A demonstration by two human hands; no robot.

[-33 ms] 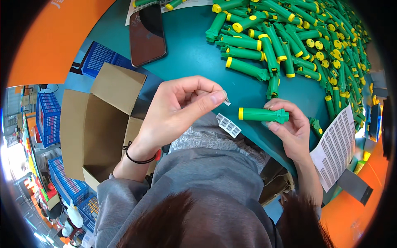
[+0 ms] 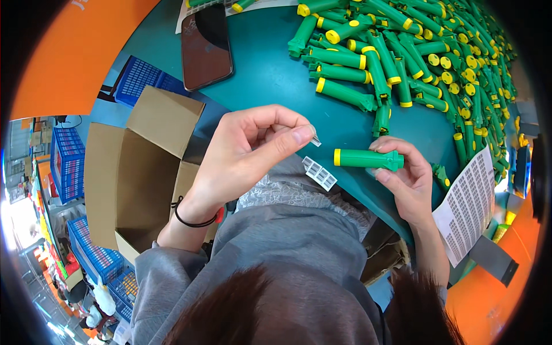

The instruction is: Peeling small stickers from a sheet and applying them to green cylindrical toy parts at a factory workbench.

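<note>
My left hand (image 2: 253, 152) is closed in a pinch, with a small silvery-grey sticker (image 2: 315, 140) between thumb and forefinger. Just below those fingertips is a small white strip of grey stickers (image 2: 320, 175), near the table's edge above my lap; what supports it I cannot tell. In my right hand (image 2: 409, 175), thumb and fingers grip the flared end of a green plastic tube (image 2: 365, 158). The tube lies level, its yellow-capped end pointing left toward the sticker, with a gap between them.
A large heap of similar green tubes (image 2: 402, 52) covers the far right of the teal table (image 2: 264, 52). A phone (image 2: 207, 52) lies at the far left. An opened cardboard box (image 2: 146, 178) stands left of my arm. A printed label sheet (image 2: 467, 204) is at the right edge.
</note>
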